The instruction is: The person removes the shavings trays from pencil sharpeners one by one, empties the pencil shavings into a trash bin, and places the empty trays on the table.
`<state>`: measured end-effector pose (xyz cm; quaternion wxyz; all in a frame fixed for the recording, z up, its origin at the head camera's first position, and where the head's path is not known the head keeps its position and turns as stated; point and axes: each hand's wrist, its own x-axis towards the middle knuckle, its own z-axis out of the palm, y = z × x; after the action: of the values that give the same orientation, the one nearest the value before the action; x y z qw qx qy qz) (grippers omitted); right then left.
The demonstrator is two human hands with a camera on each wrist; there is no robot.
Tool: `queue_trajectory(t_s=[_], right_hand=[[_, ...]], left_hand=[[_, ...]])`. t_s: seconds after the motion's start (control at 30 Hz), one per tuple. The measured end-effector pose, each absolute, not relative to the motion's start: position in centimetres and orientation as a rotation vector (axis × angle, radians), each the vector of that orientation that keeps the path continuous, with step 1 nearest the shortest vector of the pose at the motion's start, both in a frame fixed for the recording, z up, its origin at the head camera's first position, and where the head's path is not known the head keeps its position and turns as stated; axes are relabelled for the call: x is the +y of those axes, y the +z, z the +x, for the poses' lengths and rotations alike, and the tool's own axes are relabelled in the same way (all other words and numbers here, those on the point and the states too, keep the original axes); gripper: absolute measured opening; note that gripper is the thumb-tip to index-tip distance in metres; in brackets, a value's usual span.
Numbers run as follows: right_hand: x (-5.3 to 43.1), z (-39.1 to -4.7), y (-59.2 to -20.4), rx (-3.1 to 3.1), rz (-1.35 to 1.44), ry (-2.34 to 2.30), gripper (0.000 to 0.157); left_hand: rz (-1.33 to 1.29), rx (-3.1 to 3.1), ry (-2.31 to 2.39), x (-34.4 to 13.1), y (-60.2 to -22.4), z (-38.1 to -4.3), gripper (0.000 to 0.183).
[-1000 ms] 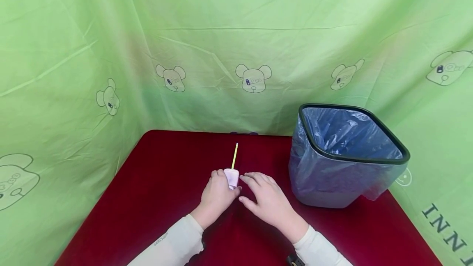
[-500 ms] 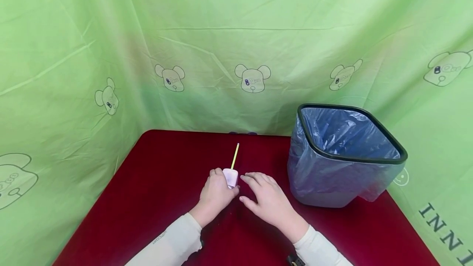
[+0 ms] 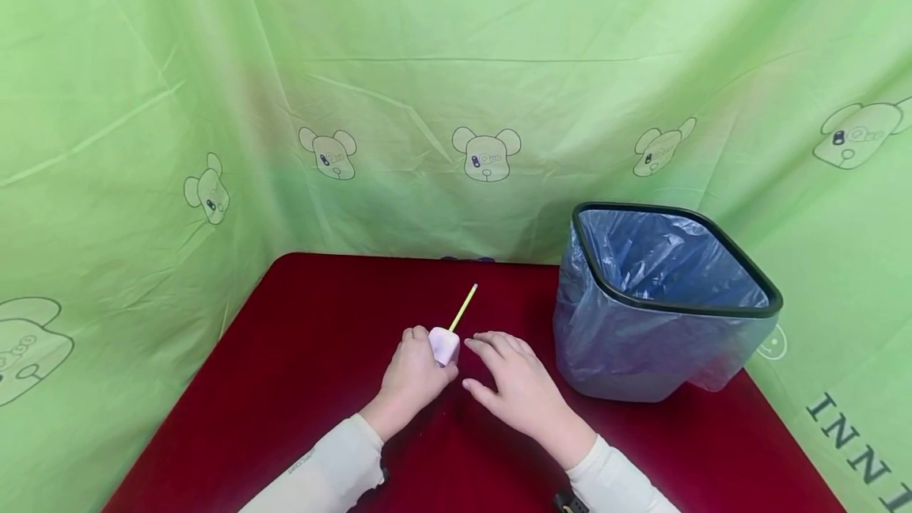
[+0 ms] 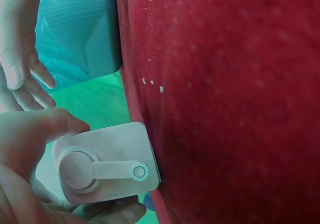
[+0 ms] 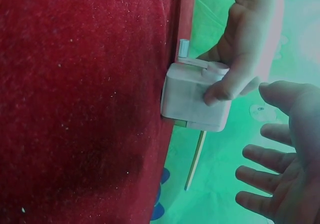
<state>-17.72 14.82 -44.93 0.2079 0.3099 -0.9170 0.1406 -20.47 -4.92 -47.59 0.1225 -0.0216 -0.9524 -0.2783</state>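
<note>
My left hand (image 3: 415, 378) grips a small pale pink crank pencil sharpener (image 3: 445, 346) on the red cloth, thumb on one side and fingers on the other. A yellow pencil (image 3: 464, 307) sticks out of its far side, slanting to the right. In the left wrist view the crank handle (image 4: 116, 170) with its round knob shows on the near face. My right hand (image 3: 526, 388) hovers just right of the sharpener, fingers spread, apart from it and holding nothing. The pencil's inner end is hidden inside the sharpener.
A bin (image 3: 627, 374) with a black rim and a bluish plastic liner stands on the red-covered table (image 3: 328, 315) at the right. Green curtains (image 3: 399, 38) with bear heads enclose the back and sides. Pale specks (image 4: 152, 82) dot the cloth.
My left hand has turned the sharpener a little clockwise, so the pencil's outer end has swung to the right. The right hand has stayed nearly still.
</note>
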Motion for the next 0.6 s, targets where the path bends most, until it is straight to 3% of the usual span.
queue_trajectory(t_s=[0.6], right_hand=[[14.8,-18.3,-45.0,-2.564,0.84,0.411,0.056]], left_hand=[[-0.202,-2.748,-0.941,-6.5,-46.4,-20.2,0.064]])
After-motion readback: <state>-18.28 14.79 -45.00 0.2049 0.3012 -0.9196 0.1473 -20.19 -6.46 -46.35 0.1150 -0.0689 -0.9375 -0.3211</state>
